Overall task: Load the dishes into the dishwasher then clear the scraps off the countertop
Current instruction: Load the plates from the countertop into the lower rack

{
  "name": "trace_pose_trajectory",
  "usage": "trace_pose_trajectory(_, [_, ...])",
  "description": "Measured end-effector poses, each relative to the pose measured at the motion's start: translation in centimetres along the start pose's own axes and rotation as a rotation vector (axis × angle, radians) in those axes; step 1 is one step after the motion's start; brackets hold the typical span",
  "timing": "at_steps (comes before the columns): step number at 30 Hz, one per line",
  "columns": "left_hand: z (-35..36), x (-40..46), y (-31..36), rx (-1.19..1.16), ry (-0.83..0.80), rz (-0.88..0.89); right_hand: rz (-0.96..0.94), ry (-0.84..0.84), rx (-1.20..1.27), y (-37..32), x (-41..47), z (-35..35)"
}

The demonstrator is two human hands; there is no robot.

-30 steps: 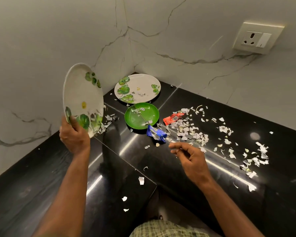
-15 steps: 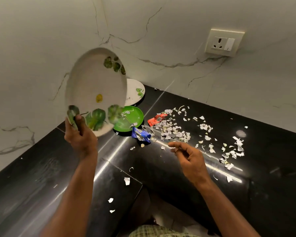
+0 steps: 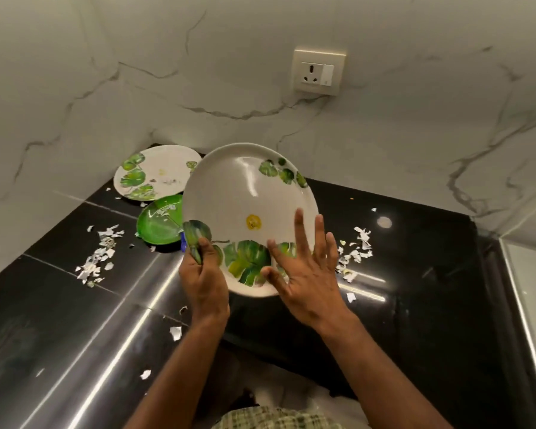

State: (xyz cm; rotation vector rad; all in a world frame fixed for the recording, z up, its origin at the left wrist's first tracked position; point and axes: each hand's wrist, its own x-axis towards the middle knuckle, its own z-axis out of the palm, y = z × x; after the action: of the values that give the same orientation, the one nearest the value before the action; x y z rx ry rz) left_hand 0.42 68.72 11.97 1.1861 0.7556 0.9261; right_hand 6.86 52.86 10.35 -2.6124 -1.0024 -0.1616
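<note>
Head view records a white leaf-print plate (image 3: 248, 209) held tilted above the black countertop (image 3: 415, 274), its face turned toward the camera. Left hand (image 3: 203, 280) grips the plate's lower-left rim, thumb on the face and fingers curled behind. Right hand (image 3: 307, 267) is released, fingers straight and spread, laid against the plate's lower-right face.

Second leaf-print plate (image 3: 155, 171) lies flat in the back corner against the marble wall (image 3: 106, 88), with a few bits on it. Small green plate (image 3: 160, 219) sits just in front of it, partly hidden by the held plate, carrying some scraps. A blue wrapper (image 3: 184, 241) shows only as a sliver beside the held rim.

Paper scraps (image 3: 101, 255) are scattered on the counter left of the green plate; further scraps (image 3: 355, 252) lie to the right of the hands, and loose pieces (image 3: 176, 332) near the counter's front edge. A wall socket (image 3: 318, 72) is mounted on the marble above.
</note>
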Motion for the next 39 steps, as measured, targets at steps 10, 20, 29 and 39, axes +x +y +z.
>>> trace_pose_trajectory(10, [2.6,-2.9,0.1,-0.012,-0.105,-0.096,0.63,0.189,0.649,6.4,-2.0,-2.2])
trace_pose_trajectory(20, [3.1,-7.7,-1.2,0.002,-0.298,-0.164,0.919,0.263,1.003,10.6,-6.6,-3.9])
trace_pose_trajectory(29, [5.9,-9.7,0.7,0.274,-0.79,0.247,0.573,0.666,0.569,10.7,-11.1,-8.4])
trace_pose_trajectory(39, [11.4,-13.1,2.4,0.276,-1.461,0.36,0.607,0.97,0.027,9.5,-19.2,-11.8])
